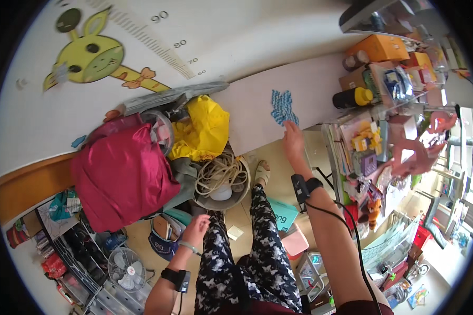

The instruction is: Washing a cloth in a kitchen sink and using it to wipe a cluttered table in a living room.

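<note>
A blue-and-white knitted cloth [283,105] lies rumpled across the pale tabletop [248,106]. My right hand [294,143] reaches over the table's front edge and pinches the cloth's lower end; the fingertips are partly hidden. My left hand [197,229] hangs beside my left thigh, holding nothing, its fingers loosely bent and apart. Just ahead of it stands a round bin [242,199] with a coiled cream cord [220,173] and a white object in it.
A magenta fabric bag [130,181] and a yellow plastic bag [205,128] are piled at the table's left. Cluttered shelves [339,157] and a black bottle with a yellow cap [351,98] stand right. A teal box [282,214] and an electric fan [126,269] are below.
</note>
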Action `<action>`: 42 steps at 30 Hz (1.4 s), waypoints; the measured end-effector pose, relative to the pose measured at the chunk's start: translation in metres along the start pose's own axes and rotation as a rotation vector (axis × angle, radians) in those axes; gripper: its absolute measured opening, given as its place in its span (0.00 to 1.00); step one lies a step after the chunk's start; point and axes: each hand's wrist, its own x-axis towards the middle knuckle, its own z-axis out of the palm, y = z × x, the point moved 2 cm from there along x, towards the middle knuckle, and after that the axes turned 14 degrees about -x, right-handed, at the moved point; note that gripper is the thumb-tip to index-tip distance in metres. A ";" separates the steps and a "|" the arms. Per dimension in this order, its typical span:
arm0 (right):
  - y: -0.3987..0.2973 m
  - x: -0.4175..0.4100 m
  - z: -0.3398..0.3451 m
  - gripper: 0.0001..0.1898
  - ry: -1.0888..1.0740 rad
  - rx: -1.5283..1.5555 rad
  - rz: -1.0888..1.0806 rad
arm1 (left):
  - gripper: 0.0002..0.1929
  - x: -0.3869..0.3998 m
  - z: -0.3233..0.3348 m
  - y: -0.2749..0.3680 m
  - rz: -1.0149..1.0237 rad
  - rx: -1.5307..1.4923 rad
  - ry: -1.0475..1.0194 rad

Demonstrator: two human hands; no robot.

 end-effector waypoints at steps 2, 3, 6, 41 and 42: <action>0.007 0.024 0.022 0.20 0.006 -0.099 0.009 | 0.14 0.036 0.024 0.020 -0.040 -0.134 0.001; 0.021 0.034 0.026 0.22 0.030 -0.146 -0.004 | 0.13 0.057 0.041 0.036 -0.067 -0.257 -0.034; 0.027 0.055 0.068 0.25 0.030 -0.221 -0.031 | 0.12 0.085 0.072 0.054 -0.061 -0.381 -0.025; -0.127 0.090 0.166 0.29 -0.073 0.106 -0.591 | 0.10 0.070 0.065 -0.035 -0.263 -0.358 -0.061; -0.127 0.101 0.166 0.29 -0.081 0.108 -0.588 | 0.10 0.068 0.065 -0.037 -0.270 -0.366 -0.066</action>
